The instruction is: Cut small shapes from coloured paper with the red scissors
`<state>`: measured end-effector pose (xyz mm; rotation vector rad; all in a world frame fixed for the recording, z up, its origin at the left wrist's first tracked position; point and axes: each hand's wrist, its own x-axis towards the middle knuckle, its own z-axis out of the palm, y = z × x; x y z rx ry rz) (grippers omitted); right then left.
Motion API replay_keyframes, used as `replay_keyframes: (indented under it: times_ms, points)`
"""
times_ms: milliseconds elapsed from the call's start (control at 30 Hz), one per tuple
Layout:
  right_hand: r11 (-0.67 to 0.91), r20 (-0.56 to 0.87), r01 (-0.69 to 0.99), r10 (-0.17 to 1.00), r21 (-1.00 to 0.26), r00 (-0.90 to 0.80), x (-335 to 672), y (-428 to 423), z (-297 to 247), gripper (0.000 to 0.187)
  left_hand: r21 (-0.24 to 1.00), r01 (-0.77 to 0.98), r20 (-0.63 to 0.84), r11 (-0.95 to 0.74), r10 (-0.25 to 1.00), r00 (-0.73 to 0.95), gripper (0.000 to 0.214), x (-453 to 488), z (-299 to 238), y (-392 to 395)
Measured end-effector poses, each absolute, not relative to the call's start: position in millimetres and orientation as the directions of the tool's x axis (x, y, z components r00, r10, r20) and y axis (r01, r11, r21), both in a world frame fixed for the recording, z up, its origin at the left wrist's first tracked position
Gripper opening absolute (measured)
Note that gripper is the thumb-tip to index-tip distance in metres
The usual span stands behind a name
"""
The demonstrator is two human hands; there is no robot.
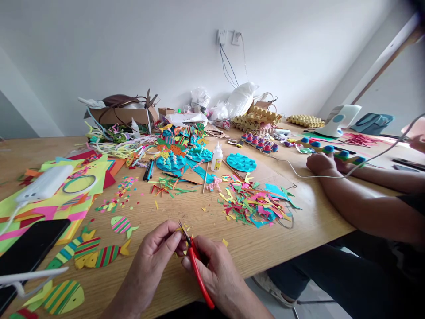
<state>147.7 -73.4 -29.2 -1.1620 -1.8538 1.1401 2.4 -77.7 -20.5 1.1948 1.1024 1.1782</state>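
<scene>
Near the table's front edge, my right hand (pixel 215 270) is closed round red-handled scissors (pixel 200 279), their narrow blades pointing up and away from me. My left hand (pixel 157 252) pinches a small piece of yellow paper (pixel 179 231) at the blades; my fingers hide most of it. Yellow scraps lie on the wood under both hands. Left of them rest striped paper fish, among them a green and pink one (pixel 121 224), a red and green one (pixel 108 256) and a large yellow and green one (pixel 64 297).
A heap of colourful paper scraps (pixel 255 201) lies beyond my right hand. Behind stand a glue bottle (pixel 217 158) and a blue painted disc (pixel 241 162). At left are a black phone (pixel 36 243) and coloured paper sheets (pixel 13 190). Another person's arms (pixel 345 199) rest at right by painted egg-carton strips.
</scene>
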Motion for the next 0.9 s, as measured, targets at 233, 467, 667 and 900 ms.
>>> replay_keyframes:
  times_ms: [233, 467, 667, 900]
  points:
    - [0.232, 0.092, 0.338, 0.919, -0.912, -0.383, 150.0, -75.0, -30.9, 0.039, 1.000, -0.031, 0.009, -0.007, 0.998, 0.066, 0.015, 0.1, -23.4, -77.4]
    - [0.236, 0.079, 0.354, 0.911, -0.905, -0.405, 154.5, -75.1, -35.2, 0.037, 0.999, -0.033, 0.029, -0.027, 0.998, 0.052, 0.016, 1.7, -18.9, -77.5]
    - [0.256, 0.085, 0.375, 0.906, -0.891, -0.414, 156.3, -73.8, -35.9, 0.043, 0.999, -0.026, 0.023, -0.022, 0.999, 0.030, 0.015, 1.8, -17.1, -78.2]
    - [0.265, 0.071, 0.414, 0.901, -0.871, -0.428, 159.1, -73.8, -36.0, 0.044, 1.000, -0.019, 0.020, -0.020, 1.000, 0.020, 0.013, -1.8, -19.4, -79.7]
